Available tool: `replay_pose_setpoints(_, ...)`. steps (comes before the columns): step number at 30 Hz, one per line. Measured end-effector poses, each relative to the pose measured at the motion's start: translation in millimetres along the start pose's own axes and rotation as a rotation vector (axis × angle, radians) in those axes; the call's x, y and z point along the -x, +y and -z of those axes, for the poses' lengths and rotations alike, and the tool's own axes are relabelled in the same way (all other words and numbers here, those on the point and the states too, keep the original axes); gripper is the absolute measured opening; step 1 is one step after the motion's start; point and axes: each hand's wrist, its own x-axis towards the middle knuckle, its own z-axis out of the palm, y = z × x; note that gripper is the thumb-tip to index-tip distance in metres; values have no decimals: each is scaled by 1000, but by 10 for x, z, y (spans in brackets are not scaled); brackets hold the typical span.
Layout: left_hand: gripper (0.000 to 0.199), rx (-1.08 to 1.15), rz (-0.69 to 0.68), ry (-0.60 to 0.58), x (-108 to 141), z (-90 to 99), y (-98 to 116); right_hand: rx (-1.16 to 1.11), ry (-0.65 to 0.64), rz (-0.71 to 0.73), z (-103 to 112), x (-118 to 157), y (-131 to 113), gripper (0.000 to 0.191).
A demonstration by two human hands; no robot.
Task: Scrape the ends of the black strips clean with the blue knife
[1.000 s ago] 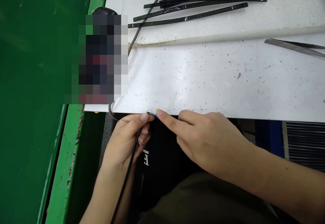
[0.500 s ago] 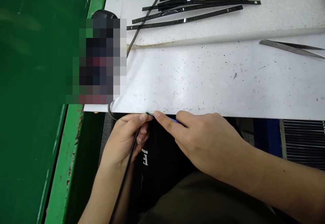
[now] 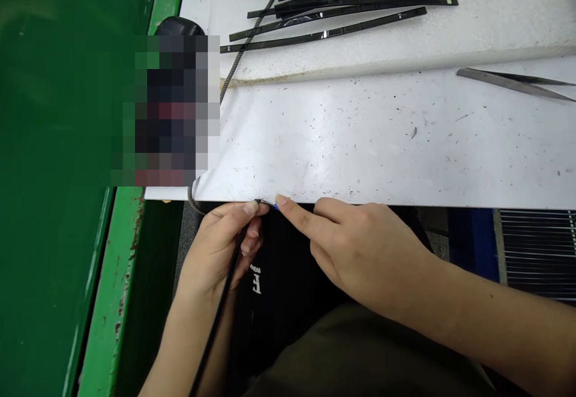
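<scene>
At the near edge of the surface (image 3: 360,133), a black strip (image 3: 216,325) was pinched by fingers of the left hand (image 3: 222,235), a blue tool (image 3: 276,206) by the right hand (image 3: 355,238).

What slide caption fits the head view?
Left hand grips a black strip, right hand a blue tool near its end.

I am at a workshop or factory bench: a flat, white worktop (image 3: 360,145) sprinkled with small, dark scraps (image 3: 414,132). Across it, long, narrow, glossy black strips (image 3: 351,28) lie loosely grouped on a thick white foam slab (image 3: 495,31), with slim grey metal tweezers (image 3: 495,82) nearer me. On my left runs a green-painted rail (image 3: 108,277), chipped and worn
</scene>
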Motion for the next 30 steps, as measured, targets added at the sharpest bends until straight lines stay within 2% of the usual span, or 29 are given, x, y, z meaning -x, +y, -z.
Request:
replay_pose_setpoints(6, 22, -21, -4, 13, 6, -4, -15, 70, 11, 11, 41, -19, -27, 60)
replay_pose_setpoints(13, 23, 23, 22, -68, -17, 56, -26, 243, 83, 2, -9, 46, -180, 59)
replay_pose_setpoints(16, 20, 97, 18, -95, -24, 57, -15, 180, 80, -64, -88, 64, -173, 60)
replay_pose_setpoints(20, 18, 144, 29, -96, -15, 27, 9, -11, 59, -147, -127, 65, -135, 57)
replay_pose_setpoints(30, 21, 47, -10, -58, 0, 3, 18, -118, 86, -134, -30, 34, -128, 53)
